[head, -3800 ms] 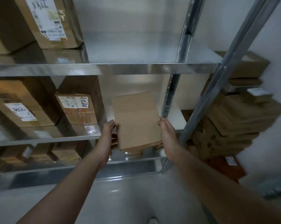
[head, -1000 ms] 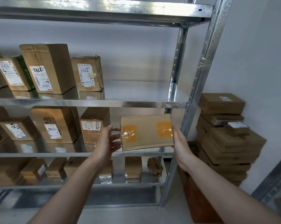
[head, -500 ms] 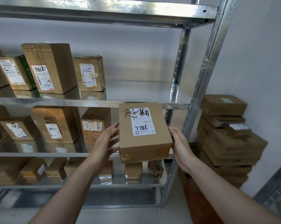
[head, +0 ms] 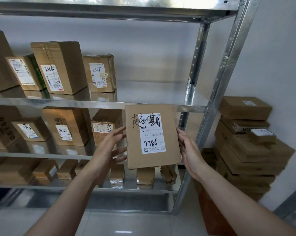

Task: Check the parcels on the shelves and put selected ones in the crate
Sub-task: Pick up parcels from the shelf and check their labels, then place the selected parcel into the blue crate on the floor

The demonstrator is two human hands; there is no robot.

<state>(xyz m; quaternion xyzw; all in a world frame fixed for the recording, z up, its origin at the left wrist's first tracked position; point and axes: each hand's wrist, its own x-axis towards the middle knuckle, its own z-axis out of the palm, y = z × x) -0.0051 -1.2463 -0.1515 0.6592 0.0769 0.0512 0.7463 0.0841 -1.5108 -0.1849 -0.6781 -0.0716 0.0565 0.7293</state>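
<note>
A person checks a parcel (head: 152,136) in front of a metal shelving rack (head: 217,92), holding it upright between both bare hands with its white label (head: 152,133) turned to the camera.

The left hand (head: 109,149) rests against the box's left edge with fingers spread and loosely curled; the right hand (head: 189,150) presses flat on the right edge, palm inward, so that the box is pinched between the two. Far to the left of the left hand, and above it, other labelled boxes (head: 58,67) stand on the upper shelf (head: 143,92); just behind that hand a smaller box (head: 104,126) sits on the middle shelf. To the right of the right hand, beyond the rack's post, a stack of cartons (head: 246,143) stands against the wall. No crate appears in view.

The handwritten number on the label reads 7786, and at least one box on the upper shelf appears to bear the same figures upside down. The step in hand appears to be reading the label, and it is best done by keeping the face square to the eyes, thumbs and fingers off the print, with even pressure on both edges so the flat box cannot slip or twist. Supporting its lower edge would steady it further before any carry to the crate.
</note>
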